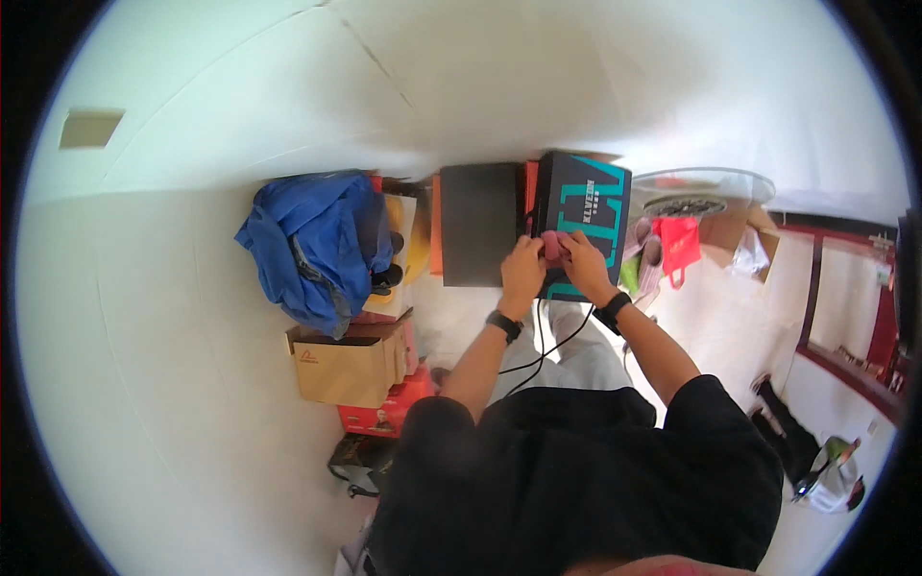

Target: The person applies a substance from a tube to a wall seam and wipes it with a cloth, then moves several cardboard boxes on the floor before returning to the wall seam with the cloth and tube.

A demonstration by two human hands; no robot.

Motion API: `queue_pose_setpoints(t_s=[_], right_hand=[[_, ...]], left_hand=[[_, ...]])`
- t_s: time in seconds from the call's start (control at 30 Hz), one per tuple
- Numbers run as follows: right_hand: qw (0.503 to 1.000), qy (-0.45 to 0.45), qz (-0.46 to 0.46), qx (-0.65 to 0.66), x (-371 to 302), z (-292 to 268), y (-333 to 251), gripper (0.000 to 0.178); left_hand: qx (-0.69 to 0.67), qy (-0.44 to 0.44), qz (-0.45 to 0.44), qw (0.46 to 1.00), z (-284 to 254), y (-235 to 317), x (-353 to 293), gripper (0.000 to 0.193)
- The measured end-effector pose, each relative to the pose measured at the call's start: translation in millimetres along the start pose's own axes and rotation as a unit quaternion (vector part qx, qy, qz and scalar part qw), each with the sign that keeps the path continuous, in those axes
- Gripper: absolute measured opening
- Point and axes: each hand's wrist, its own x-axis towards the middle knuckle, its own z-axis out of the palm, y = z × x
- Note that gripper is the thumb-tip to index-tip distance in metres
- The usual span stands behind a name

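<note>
Between my two hands is a small pink item (554,246), soft-looking and rolled or bunched; its exact kind is too small to make out. My left hand (523,270) is closed on its left side, and my right hand (585,266) grips its right side. Both hands are just over a black box with teal markings (607,211). Left of that stands a plain dark grey box (480,226), with a strip of orange-red showing between the two. A watch or band is on each wrist. Thin black cables (540,360) hang below my hands.
At left, a blue cloth bag or jacket (317,240) lies over a pile, above a brown cardboard box (341,370) and a red box (384,413). Pink slippers (650,257), a red bag (678,242) and a glass-topped table (749,184) are at right. Another person (831,480) is far right.
</note>
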Motion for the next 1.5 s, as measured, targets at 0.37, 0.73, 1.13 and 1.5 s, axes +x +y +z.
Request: queue_pose_setpoints(t_s=[0.37, 0.73, 1.13, 1.5], right_hand=[[0.996, 0.004, 0.052, 0.066, -26.5, 36.4, 38.1, 0.029], [0.984, 0.087, 0.143, 0.062, -17.4, -4.3, 105.9, 0.030], [0.983, -0.004, 0.171, 0.074, -91.1, 16.9, 82.3, 0.029], [0.989, 0.009, 0.146, 0.028, -13.3, -11.4, 118.7, 0.028]], left_hand=[[0.015, -0.037, -0.027, 0.999, 35.5, -13.2, -19.2, 0.024], [0.041, -0.093, 0.053, 0.993, 91.7, 49.0, 44.6, 0.018], [0.032, -0.219, -0.035, 0.975, 76.6, 38.2, -26.9, 0.014], [0.077, -0.131, 0.038, 0.988, 108.2, 47.7, 61.6, 0.018]])
